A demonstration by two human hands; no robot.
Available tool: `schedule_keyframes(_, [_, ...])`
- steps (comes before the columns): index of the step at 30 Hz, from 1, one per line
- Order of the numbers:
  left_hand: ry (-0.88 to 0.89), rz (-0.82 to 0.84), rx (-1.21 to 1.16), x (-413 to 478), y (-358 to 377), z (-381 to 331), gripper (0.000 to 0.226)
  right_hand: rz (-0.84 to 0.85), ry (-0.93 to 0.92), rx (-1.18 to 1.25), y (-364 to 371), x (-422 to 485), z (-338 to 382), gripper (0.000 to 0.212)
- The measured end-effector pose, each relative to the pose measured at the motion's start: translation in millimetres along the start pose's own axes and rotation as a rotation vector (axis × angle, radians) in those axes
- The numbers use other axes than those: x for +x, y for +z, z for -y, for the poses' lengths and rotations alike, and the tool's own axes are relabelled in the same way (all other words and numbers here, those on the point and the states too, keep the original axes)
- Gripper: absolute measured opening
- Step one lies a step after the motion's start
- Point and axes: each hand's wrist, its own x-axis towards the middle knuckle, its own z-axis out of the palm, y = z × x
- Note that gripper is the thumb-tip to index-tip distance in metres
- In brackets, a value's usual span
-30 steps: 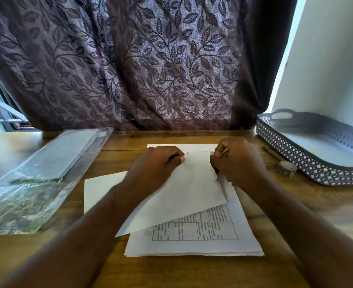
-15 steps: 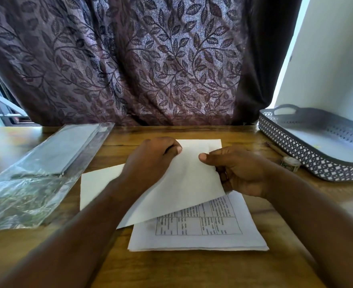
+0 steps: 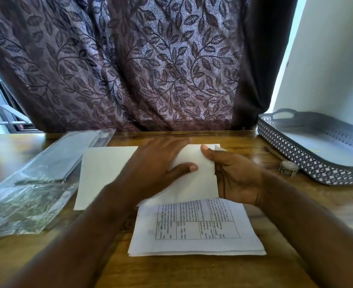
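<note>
Blank sheet (image 3: 200,183), nr tabletop's far edge, is pressed by L hand (image 3: 156,163) w/ fingers straight; R edge is pinched by R hand (image 3: 238,179).

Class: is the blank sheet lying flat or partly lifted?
Partly lifted: the right hand pinches the blank sheet at its right edge, thumb on top; the left hand presses it down.
</note>
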Motion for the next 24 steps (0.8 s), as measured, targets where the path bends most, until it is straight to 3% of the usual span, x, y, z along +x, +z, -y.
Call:
schedule_keyframes(6, [0.117, 0.009, 0.281, -1.5, 1.5, 1.3, 0.125, -0.056, -0.105, 0.022, -3.2, 1.3, 6.1, 0.042])
schedule_keyframes(13, [0.13, -0.04, 0.307, -4.7, 6.5, 11.2, 0.131, -0.05, -0.17, 0.071, -9.1, -0.9, 12.5, 0.037])
schedule_keyframes(20, [0.1, -0.161, 0.398, -2.0, -0.5, 5.9, 0.127, -0.028, -0.245, 0.0, -17.9, 0.5, 18.7, 0.051])
schedule_keyframes(24, [-0.042, -0.151, 0.418, -5.0, -7.5, 22.2, 0.135, -0.183, -0.419, -0.147, -39.4, 1.2, 30.1, 0.045])
